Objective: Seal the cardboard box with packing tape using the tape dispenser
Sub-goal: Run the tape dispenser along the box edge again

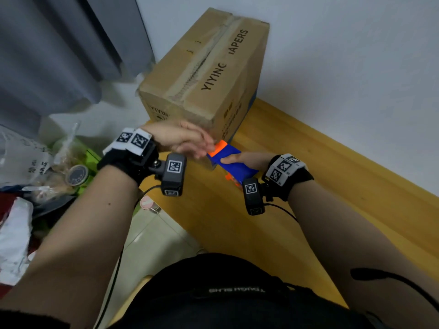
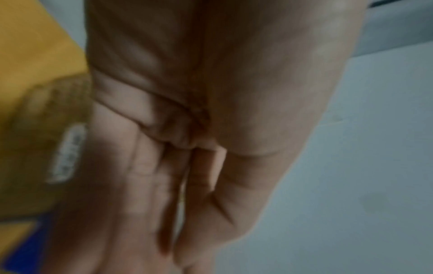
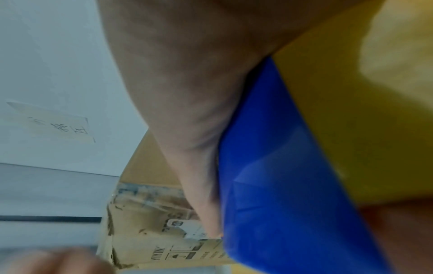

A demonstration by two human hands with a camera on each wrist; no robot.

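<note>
A closed cardboard box (image 1: 204,74) printed "YIYING" stands on the wooden table (image 1: 320,176), with old torn tape along its top seam. In front of its near corner my right hand (image 1: 235,160) grips a blue tape dispenser (image 1: 231,166) with orange parts. My left hand (image 1: 202,148) reaches across with straight fingers, blurred, touching the dispenser's orange front end. The left wrist view shows my left hand's fingers (image 2: 164,185) straight and together, the box (image 2: 35,139) beside them. The right wrist view shows my palm (image 3: 187,92) against the blue dispenser (image 3: 281,185), the box (image 3: 152,231) beyond.
A white wall runs behind the box and along the table's right side. A grey curtain (image 1: 59,55) hangs at the left. Plastic bags (image 1: 21,157), a round lid (image 1: 77,175) and other clutter lie left of the table. A small pink and white object (image 1: 148,203) sits at the table's near edge.
</note>
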